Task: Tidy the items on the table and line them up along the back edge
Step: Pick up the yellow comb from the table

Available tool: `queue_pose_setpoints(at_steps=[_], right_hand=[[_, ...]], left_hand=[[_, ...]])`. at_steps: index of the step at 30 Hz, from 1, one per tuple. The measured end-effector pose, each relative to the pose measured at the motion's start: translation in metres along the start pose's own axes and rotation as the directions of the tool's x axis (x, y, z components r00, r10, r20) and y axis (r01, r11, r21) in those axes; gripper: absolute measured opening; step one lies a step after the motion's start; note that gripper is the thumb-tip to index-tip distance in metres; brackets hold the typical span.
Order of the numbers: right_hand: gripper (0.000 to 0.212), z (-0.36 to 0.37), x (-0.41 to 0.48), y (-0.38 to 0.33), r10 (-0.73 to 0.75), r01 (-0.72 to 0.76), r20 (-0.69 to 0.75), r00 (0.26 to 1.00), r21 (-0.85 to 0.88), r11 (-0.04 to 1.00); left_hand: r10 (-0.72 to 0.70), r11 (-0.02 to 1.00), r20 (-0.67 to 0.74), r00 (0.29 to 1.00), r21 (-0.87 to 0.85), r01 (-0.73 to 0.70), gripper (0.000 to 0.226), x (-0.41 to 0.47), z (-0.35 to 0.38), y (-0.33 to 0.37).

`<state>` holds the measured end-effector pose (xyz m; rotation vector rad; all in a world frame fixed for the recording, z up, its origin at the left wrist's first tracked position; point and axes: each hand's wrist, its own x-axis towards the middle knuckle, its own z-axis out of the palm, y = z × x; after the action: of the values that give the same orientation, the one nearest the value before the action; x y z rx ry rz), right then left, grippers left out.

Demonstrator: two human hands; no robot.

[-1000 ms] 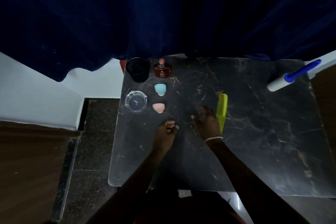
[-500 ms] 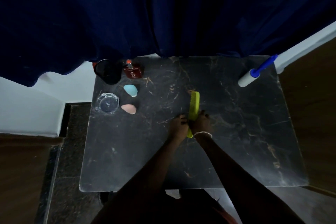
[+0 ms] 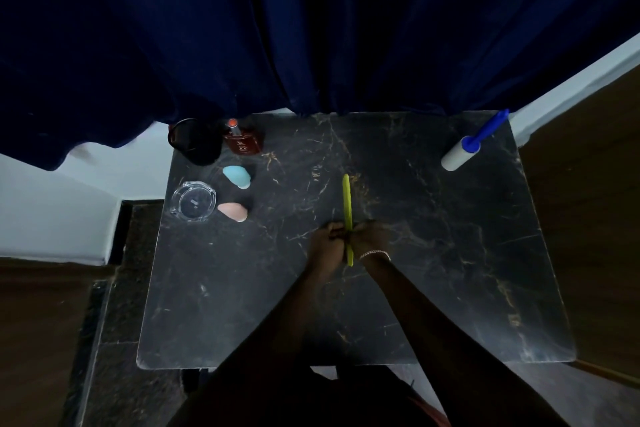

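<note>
Both hands are closing on a long, thin yellow-green plastic comb near the middle of the dark marble-patterned table. The left hand is pinching it from one side and the right hand, wearing a thin bracelet, is gripping it from the other, so the comb is standing on edge with its far end pointing toward the back edge.

At the back left corner a black round cup and a squat amber glass perfume bottle are sitting side by side. Just in front of them, along the left edge, a pale blue teardrop sponge, a pink teardrop sponge and a clear glass ashtray are waiting, not yet in line. A white lint roller with a blue handle is lying at the back right corner, its handle reaching the edge.

The risk, as I judge it, is the narrow pinch: the comb being held low on its length could pivot and slip, or its long end could sweep into the sponges on the way back.
</note>
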<state>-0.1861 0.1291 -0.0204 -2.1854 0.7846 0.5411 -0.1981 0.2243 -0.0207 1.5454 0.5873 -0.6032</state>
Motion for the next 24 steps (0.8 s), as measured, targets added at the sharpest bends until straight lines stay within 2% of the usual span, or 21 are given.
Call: queue_pose_setpoints(at_steps=[2,5,10,12,13,16,18,20,22,24], right_hand=[[0.021,0.002,-0.011,-0.004,-0.106,0.1,-0.041,0.994,-0.118,0.988],[0.022,0.009,-0.024,-0.006,-0.312,0.285,-0.072,0.947,-0.254,0.924],[0.02,0.02,-0.035,-0.004,-0.553,0.53,0.01,0.833,-0.3,0.793],[0.021,0.02,-0.038,-0.007,-0.607,0.595,0.037,0.793,-0.253,0.762],[0.023,0.019,-0.039,-0.009,-0.607,0.599,0.018,0.795,-0.189,0.778],[0.02,0.018,-0.035,-0.016,-0.443,0.444,-0.039,0.896,0.042,0.895],[0.022,0.021,-0.026,-0.024,-0.269,0.263,0.024,0.963,0.141,0.954],[0.017,0.025,-0.019,-0.034,-0.176,0.143,0.12,0.977,0.239,0.96],[0.008,0.027,-0.016,-0.046,-0.167,0.102,0.17,0.971,0.34,0.935],[0.018,0.033,-0.012,-0.057,-0.149,0.066,0.178,0.973,0.403,0.913]], left_hand=[[0.009,0.999,-0.008,1.0,-0.048,-0.009,0.028,-0.003,-0.002,-0.001],[0.057,0.995,-0.094,0.994,-0.075,-0.064,0.018,-0.007,-0.013,-0.001],[0.069,0.997,-0.198,0.978,-0.027,-0.076,0.02,-0.003,-0.04,0.001],[0.075,0.997,-0.213,0.974,0.002,-0.077,0.019,0.0,-0.051,0.002],[0.071,0.997,-0.213,0.975,-0.002,-0.073,0.018,0.002,-0.056,0.003],[0.024,0.993,-0.203,0.979,-0.109,-0.047,0.015,0.003,-0.067,0.006],[-0.003,0.985,-0.193,0.981,-0.17,-0.031,0.013,0.004,-0.074,0.008],[-0.019,0.983,-0.189,0.982,-0.184,-0.016,0.011,0.007,-0.081,0.011],[0.007,0.992,-0.208,0.978,-0.122,-0.033,0.014,0.012,-0.088,0.013],[0.071,0.997,-0.226,0.972,0.002,-0.072,0.017,0.018,-0.096,0.018]])
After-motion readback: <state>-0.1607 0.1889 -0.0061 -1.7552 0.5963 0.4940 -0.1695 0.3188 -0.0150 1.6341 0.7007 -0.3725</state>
